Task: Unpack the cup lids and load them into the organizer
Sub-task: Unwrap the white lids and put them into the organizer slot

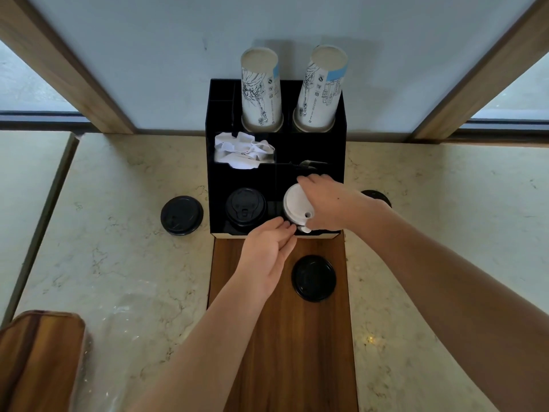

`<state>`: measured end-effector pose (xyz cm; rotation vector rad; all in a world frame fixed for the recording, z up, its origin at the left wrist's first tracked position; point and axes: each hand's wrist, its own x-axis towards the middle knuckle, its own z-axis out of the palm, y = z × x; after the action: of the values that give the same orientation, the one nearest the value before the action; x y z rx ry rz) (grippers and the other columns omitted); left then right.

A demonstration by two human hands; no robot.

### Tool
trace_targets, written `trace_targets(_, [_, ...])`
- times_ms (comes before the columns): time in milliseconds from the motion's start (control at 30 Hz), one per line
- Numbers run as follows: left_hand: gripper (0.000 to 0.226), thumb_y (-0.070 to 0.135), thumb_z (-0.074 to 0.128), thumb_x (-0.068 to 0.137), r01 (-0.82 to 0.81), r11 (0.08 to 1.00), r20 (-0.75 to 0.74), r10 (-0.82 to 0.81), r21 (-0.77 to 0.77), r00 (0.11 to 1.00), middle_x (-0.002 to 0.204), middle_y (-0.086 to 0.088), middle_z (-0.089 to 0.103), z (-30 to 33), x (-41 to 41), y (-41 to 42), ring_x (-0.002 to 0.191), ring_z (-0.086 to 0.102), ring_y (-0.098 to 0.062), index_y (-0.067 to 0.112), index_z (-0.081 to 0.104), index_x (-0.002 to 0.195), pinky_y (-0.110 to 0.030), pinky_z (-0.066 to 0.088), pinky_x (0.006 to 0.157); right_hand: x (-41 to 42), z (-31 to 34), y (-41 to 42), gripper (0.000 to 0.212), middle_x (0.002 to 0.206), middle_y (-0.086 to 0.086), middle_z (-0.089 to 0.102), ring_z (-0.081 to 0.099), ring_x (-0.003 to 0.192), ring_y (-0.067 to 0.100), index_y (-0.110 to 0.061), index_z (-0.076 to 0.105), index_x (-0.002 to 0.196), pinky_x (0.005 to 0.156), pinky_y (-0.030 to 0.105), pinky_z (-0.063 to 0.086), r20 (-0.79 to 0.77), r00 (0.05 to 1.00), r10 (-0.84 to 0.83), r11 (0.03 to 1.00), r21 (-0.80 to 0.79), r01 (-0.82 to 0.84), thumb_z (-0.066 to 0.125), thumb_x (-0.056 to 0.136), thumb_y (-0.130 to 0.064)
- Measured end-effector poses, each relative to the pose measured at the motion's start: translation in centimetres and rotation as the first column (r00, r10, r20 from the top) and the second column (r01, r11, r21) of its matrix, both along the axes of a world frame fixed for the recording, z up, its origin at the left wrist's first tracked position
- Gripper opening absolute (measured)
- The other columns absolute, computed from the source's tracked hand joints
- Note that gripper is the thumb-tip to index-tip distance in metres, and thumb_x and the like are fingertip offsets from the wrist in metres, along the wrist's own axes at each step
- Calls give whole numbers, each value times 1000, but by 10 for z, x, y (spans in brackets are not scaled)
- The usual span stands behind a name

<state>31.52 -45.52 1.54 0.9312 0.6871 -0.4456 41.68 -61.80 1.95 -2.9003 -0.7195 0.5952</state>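
The white lid sits at the top of the organizer's front right slot, with the right hand curled over it, gripping its rim, and the left hand touching its near edge with straight fingers. A black lid stack fills the front left slot. Loose black lids lie around (one on the marble left of the organizer, one on the wood strip, another half hidden behind the right wrist), and two cup stacks stand at the back.

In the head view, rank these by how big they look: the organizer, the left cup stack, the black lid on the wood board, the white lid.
1. organizer
2. left cup stack
3. black lid and white lid: look alike; hands partly cover the white one.
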Motion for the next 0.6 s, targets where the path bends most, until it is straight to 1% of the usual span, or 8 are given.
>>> trace_targets(100, [51,-10,51,100,5,1000,5,-5,23,1000,147,-17,54,5,2,-2,133,57,-26,-2,42,149,-36,49,106,-1,-7,2,101,140,12,50,48,125,32,-6,28,152,105,40,44,-15,999,-33,999,14,33,82,73,-40])
trace_targets(167, [47,-10,48,100,18,999,17,-19,32,1000,142,-12,57,7,5,-4,132,56,-24,0,46,146,-34,47,106,-2,-9,2,103,141,12,50,48,127,32,-6,28,152,107,40,44,-3,999,-38,999,21,38,83,73,-41])
trace_targets(267, [35,-11,43,101,58,997,44,-61,55,997,115,2,67,10,10,-7,109,63,-10,10,57,125,-29,49,99,-3,-11,3,105,142,12,50,48,128,31,-4,27,154,110,39,42,13,999,-34,999,11,34,83,73,-42])
trace_targets(367, [39,-11,45,100,82,992,20,-84,96,996,89,12,74,10,14,-12,95,65,-6,21,68,97,-20,56,83,-1,-13,4,104,141,12,50,49,127,30,-3,28,153,109,38,43,26,999,-25,1000,-18,26,81,73,-44])
trace_targets(433, [41,-8,47,101,95,988,10,-97,124,995,78,18,77,12,16,-13,94,66,-5,26,67,91,-15,57,73,1,-14,5,101,138,12,52,51,123,30,-4,31,150,103,38,48,16,999,-42,999,-30,42,82,72,-45])
trace_targets(467, [40,-7,47,101,99,987,11,-102,129,995,76,19,77,13,16,-13,94,66,-5,27,67,91,-14,57,72,1,-14,5,99,135,12,53,53,120,29,-5,34,149,98,37,51,11,998,-57,998,-34,57,83,72,-44])
trace_targets(533, [40,-7,47,102,101,986,11,-103,133,995,77,18,78,14,16,-13,93,67,-5,26,67,91,-15,57,75,2,-13,6,95,128,12,55,57,111,28,-5,39,145,85,33,53,-4,996,-89,995,-39,89,85,70,-42])
trace_targets(600, [40,-7,47,102,98,986,6,-99,133,995,86,14,75,14,16,-13,95,66,-6,26,67,92,-19,55,82,3,-11,7,90,123,10,56,58,102,25,-7,43,141,75,29,49,-24,993,-111,993,-44,110,86,69,-39])
